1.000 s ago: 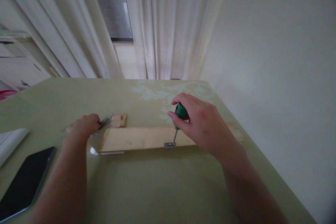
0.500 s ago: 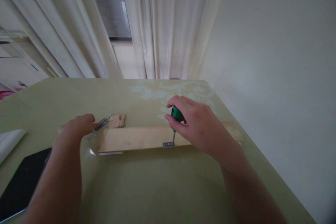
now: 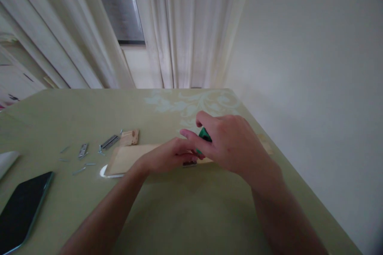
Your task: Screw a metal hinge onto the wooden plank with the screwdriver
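My right hand point(image 3: 229, 143) is wrapped round the green handle of a screwdriver point(image 3: 205, 134), its thumb stretched to the left. Under the hands lies a long pale wooden board point(image 3: 127, 157). A small metal hinge point(image 3: 189, 164) sits at the board's near edge. Just above the hinge, my left hand point(image 3: 170, 153) has its fingertips drawn together by the lower end of the screwdriver. Whatever those fingertips pinch is hidden, and so is the screwdriver's tip.
Left of the board lie a metal hinge point(image 3: 110, 142), a smaller one point(image 3: 83, 150) and several loose screws point(image 3: 79, 171). A small wood block point(image 3: 130, 137) touches the board's far side. A black tablet point(image 3: 25, 209) rests at the left front. The wall point(image 3: 314, 107) borders the table's right side.
My left hand has come from the loose hinges and screws at the left to the hinge on the board. The right hand keeps the screwdriver over the same spot.
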`<action>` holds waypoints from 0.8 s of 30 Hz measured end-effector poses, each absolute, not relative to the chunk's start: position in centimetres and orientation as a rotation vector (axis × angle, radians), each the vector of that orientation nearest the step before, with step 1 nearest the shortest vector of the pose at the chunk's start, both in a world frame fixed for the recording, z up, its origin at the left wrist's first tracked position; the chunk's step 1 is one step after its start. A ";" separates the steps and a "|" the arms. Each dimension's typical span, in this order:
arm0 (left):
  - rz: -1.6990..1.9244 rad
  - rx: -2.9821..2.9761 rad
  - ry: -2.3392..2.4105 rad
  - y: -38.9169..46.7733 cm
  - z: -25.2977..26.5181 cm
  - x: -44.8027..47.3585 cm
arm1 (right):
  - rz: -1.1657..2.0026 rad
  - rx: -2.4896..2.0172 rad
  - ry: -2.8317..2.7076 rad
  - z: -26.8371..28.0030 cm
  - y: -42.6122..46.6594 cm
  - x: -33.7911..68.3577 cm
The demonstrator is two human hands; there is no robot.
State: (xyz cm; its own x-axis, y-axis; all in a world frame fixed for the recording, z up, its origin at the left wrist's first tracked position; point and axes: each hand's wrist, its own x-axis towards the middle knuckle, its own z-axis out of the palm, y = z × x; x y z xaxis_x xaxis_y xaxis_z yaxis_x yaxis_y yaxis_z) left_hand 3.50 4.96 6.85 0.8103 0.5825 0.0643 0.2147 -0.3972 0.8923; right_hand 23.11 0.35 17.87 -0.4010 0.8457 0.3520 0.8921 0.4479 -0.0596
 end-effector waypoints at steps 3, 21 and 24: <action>0.466 1.885 0.576 5.8 4.9 3.4 | -0.233 -1.454 -2.402 18.0 0.4 23.1; 0.662 1.717 0.647 5.4 4.8 4.6 | 0.172 -1.214 -2.486 18.2 0.2 23.7; 0.662 1.715 0.644 5.4 4.8 4.6 | 0.186 -1.202 -2.493 18.2 0.2 23.8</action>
State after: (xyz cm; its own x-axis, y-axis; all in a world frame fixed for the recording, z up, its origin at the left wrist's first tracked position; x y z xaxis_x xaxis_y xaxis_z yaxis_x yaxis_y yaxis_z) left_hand 4.59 5.43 4.81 0.6927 0.7140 0.1020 0.0820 -0.2185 0.9724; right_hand 23.81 0.21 18.22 -0.5702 0.7769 0.2671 0.7285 0.6284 -0.2726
